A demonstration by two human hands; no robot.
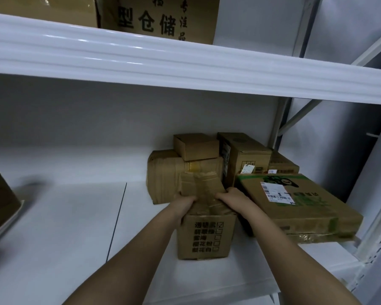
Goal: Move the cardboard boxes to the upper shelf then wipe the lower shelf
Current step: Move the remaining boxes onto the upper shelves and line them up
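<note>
A small worn cardboard box point(205, 236) with printed checkboxes on its front stands on the white lower shelf point(59, 227). My left hand point(185, 203) grips its top left edge and my right hand point(229, 198) grips its top right edge, fingers curled into the crumpled flaps. Behind it lie a taped brown box point(163, 172) with a little box point(196, 146) on top. A tall box point(244, 157) stands to their right. A flat box with green print point(295, 205) lies right of my hands. The upper shelf point(185, 64) runs overhead.
On the upper shelf stands a large cardboard box with black characters point(161, 18). A dark wooden object point(0, 199) sits at the lower shelf's left edge. White uprights and braces point(279, 124) frame the right side. Another small box point(282, 164) sits far back right.
</note>
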